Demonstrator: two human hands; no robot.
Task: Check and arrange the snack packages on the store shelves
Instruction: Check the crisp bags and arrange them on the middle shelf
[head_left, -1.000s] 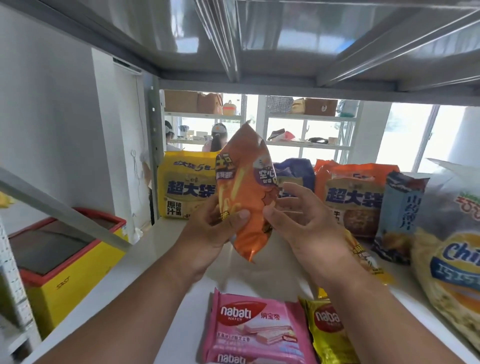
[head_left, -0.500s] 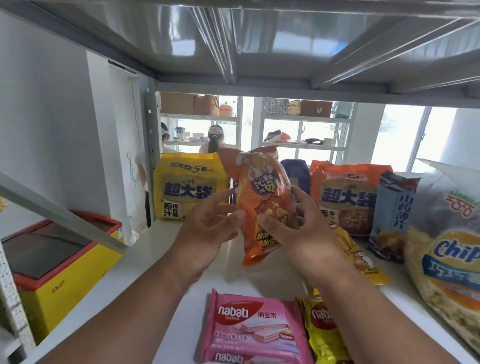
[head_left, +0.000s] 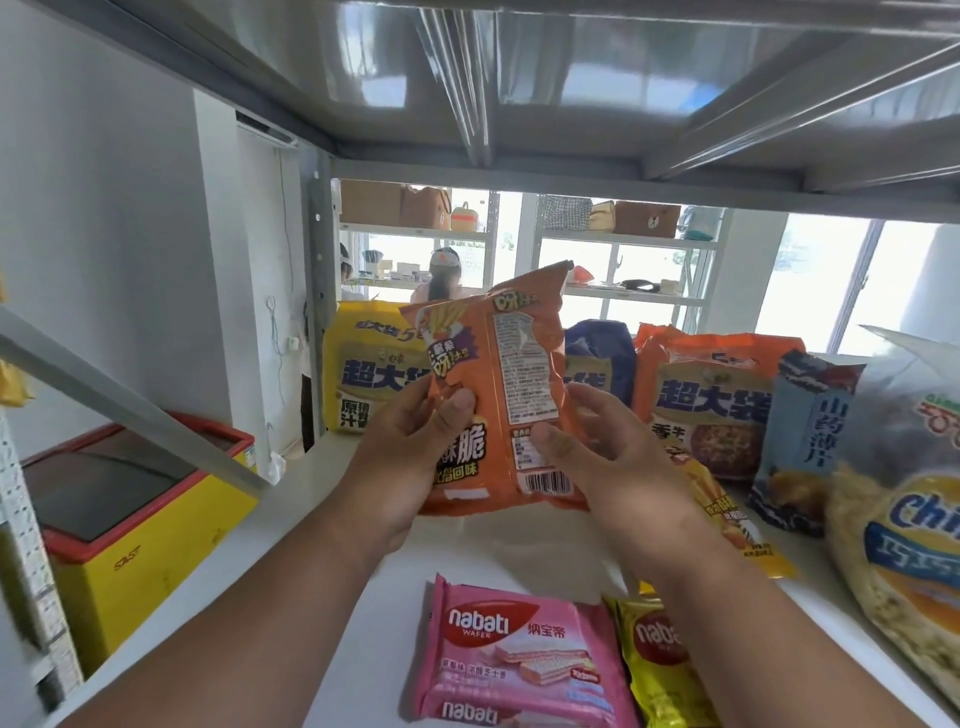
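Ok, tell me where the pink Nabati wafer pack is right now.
In the head view, the pink Nabati wafer pack lies flat at the shelf's front edge, bottom centre, beside the yellow Nabati pack on its right.

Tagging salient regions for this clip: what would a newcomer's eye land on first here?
The orange snack bag, held upright at centre above the shelf with its printed back and barcode facing the camera, the left hand and right hand gripping its sides. Next, the pink Nabati wafer pack lying flat at the front edge. Then the row of big noodle packs along the back, yellow at left and orange at right.
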